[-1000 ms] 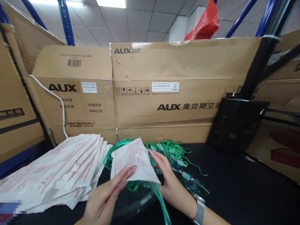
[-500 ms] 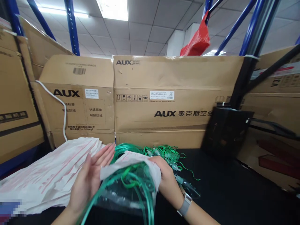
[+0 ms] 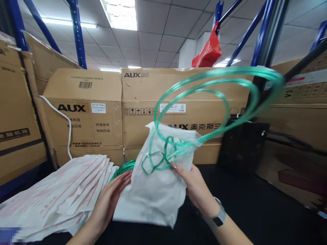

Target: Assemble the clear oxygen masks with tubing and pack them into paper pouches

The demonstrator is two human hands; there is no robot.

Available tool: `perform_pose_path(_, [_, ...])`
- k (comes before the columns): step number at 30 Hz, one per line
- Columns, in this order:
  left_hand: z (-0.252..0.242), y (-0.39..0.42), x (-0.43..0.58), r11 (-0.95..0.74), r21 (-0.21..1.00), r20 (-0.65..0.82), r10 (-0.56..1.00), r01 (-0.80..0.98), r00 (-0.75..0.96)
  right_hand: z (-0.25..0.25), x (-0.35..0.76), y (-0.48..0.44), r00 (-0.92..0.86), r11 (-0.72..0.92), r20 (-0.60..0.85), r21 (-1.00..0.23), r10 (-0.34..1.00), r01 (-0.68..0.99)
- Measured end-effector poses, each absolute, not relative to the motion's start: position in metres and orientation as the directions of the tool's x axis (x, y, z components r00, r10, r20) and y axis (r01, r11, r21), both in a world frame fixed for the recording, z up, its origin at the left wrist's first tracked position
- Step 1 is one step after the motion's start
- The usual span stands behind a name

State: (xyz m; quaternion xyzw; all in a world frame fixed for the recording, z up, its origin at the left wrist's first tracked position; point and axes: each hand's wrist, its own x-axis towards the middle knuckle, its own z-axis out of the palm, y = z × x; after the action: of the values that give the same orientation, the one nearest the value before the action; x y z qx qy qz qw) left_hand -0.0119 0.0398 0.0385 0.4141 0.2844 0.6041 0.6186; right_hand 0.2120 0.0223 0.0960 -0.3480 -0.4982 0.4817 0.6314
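Being held over black tabletop (image 3: 245, 204), between both hands: white pouch (image 3: 155, 194), one, tilted; right edge gripped by right hand (image 3: 195, 183), thumb on near face beside tubing. Left hand (image 3: 111, 195): fingers straight, laid along left edge; whether pouch is pinched there cannot be told. Green tubing (image 3: 217, 132): looped, partly blurred, spread across upper pouch and out to right. Green coil (image 3: 127, 166): partly covered by left hand and pouch. Pouch stack (image 3: 61, 197): white, fanned, at left. Cartons (image 3: 94, 132): printed AUX, stood behind
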Motion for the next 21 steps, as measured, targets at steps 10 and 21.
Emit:
perform_pose_path(10, [0.026,0.024,-0.008,-0.135,0.885,0.259,0.939,-0.446,0.228,0.026,0.193,0.027,-0.295,-0.007,0.054,-0.979,0.954,-0.201])
perform_pose_path(21, [0.022,0.021,-0.008,0.048,0.913,-0.024,0.998,-0.404,0.065,0.006,0.184,0.020,-0.497,0.074,0.158,-0.980,0.854,-0.184])
